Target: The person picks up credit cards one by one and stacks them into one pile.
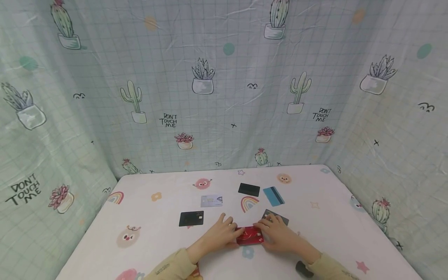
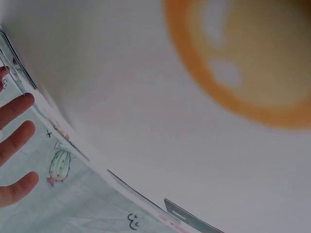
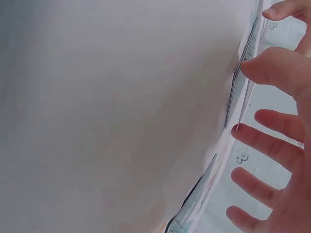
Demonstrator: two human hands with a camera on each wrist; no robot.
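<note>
A red bank card (image 1: pixel 249 236) lies between the two hands at the near middle of the table. My left hand (image 1: pixel 222 233) holds its left end, thumb near the lower edge and index finger at the upper corner. At the other end, my right hand (image 1: pixel 279 234) pinches it between thumb and index finger. A dark grey card (image 1: pixel 282 219) lies just beyond the right hand, partly hidden by its fingers. In the right wrist view, the thumb (image 3: pixel 272 70) meets a thin card edge; the other fingers are spread. The left wrist view shows only fingertips (image 2: pixel 22 136) at its edge.
Beyond the hands lie a black VIP card (image 1: pixel 191 218), a silver-white card (image 1: pixel 211 200), another black card (image 1: pixel 249 189) and a blue card (image 1: pixel 272 194) with a dark stripe. A patterned cloth (image 1: pixel 231 97) hangs behind and beside the white printed table (image 1: pixel 147 217).
</note>
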